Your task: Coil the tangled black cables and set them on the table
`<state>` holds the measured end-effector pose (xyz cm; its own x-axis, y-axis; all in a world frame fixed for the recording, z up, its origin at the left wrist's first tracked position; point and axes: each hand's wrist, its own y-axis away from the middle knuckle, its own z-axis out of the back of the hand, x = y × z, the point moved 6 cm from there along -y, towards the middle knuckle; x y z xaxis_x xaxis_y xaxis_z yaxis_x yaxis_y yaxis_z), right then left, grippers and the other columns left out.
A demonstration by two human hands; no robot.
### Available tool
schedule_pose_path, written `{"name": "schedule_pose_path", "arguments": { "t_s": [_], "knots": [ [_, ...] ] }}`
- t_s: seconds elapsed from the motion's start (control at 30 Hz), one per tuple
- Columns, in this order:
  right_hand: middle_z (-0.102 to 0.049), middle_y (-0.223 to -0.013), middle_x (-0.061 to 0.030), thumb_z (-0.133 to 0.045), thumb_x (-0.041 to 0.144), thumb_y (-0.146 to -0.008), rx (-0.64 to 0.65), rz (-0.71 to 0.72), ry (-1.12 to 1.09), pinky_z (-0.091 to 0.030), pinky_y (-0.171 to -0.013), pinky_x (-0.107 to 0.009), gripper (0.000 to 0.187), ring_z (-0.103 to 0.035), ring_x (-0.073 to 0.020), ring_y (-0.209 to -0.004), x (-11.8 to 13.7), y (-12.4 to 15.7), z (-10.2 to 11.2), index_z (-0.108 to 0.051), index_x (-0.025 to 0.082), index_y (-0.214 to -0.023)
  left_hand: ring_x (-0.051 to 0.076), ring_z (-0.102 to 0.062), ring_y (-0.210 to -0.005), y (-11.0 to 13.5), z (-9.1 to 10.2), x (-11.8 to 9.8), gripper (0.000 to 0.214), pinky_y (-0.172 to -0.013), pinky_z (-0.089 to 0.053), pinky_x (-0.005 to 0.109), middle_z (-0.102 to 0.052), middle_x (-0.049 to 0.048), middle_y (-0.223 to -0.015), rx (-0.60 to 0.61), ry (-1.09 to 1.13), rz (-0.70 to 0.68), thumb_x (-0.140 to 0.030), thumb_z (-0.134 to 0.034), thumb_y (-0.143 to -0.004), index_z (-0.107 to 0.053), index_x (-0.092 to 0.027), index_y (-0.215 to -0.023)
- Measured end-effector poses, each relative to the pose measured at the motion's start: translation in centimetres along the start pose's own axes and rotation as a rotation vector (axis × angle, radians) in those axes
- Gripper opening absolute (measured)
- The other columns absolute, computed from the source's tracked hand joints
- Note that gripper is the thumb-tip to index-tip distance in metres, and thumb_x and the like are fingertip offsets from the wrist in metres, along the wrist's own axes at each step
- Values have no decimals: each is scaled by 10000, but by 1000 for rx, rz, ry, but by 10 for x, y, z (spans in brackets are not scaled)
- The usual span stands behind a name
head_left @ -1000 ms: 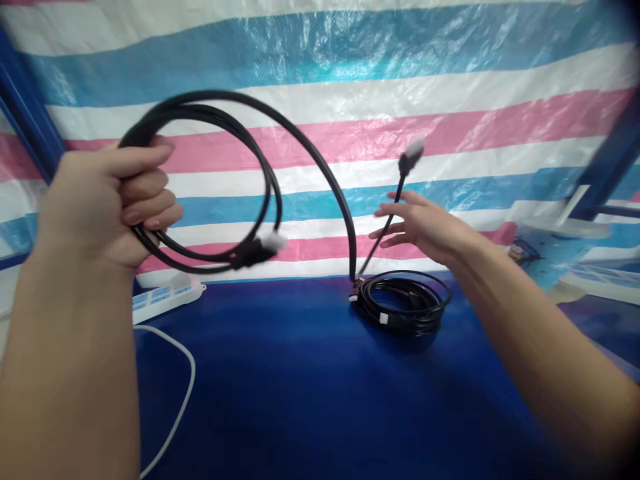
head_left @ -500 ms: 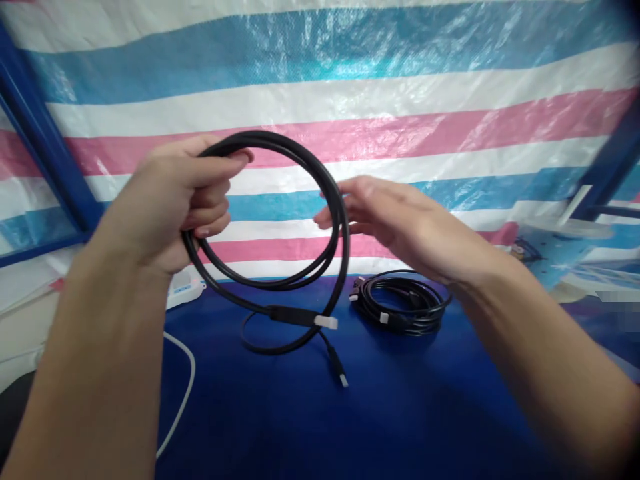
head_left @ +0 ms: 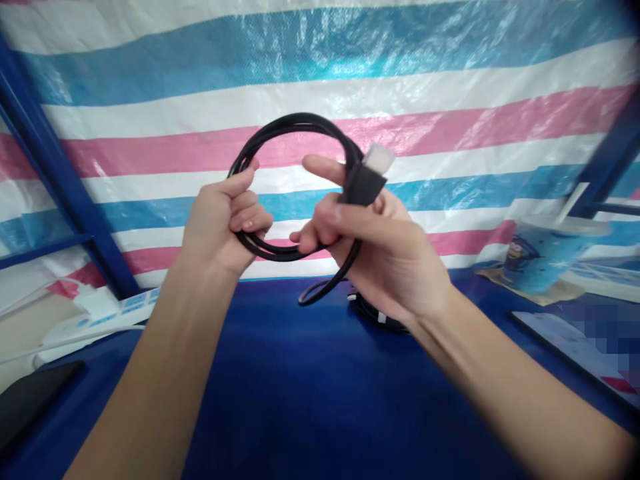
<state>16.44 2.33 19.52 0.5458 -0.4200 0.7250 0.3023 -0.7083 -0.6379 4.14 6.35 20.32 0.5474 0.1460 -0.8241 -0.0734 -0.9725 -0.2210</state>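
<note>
A black cable (head_left: 295, 122) with a thick dark plug (head_left: 367, 185) hangs in the air, wound in a loop. A pale, clear-looking cap (head_left: 379, 158) covers the plug's end. My left hand (head_left: 220, 220) is closed round the left side of the loop. On the right side, my right hand (head_left: 380, 233) grips the loop near the plug, thumb across it and index finger stretched out. A short stretch of cable dangles below the right fingers. Behind that hand, partly hidden, a second coiled black cable (head_left: 373, 313) lies on the blue table (head_left: 290, 387).
At the right stands a blue patterned cup (head_left: 540, 257) with a straw, near a flat tablet-like thing (head_left: 575, 347). A white power strip (head_left: 125, 310) and a black phone-like slab (head_left: 40, 400) lie at the left. A striped sheet (head_left: 450, 120) hangs behind.
My right hand has closed on the loop's right side and the plug now points up right. My left hand has moved right with the cable. The loop looks smaller.
</note>
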Motion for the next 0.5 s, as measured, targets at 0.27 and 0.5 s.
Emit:
{"name": "schedule_pose_path", "arguments": {
  "t_s": [0.27,0.5],
  "knots": [
    [-222,-419,113,-568,72,-800,-48,-255,343,-228,-308,-152,164,-134,-24,-333,26,0,29,-574,191,-913,1,-172,-284,17,-23,-3,112,-286,-210,112,-224,-97,-398,284,-349,-30,-77,-532,-784,-625,-129,-752],
    [-463,-450,11,-622,187,-811,69,-161,1057,-258,-319,-192,253,-423,-67,-380,40,2,29,-538,144,-576,10,-186,-344,30,-26,11,115,-295,-173,123,-266,-64,-476,425,-794,122,-291,-695,-733,-652,-191,-771]
  ]
}}
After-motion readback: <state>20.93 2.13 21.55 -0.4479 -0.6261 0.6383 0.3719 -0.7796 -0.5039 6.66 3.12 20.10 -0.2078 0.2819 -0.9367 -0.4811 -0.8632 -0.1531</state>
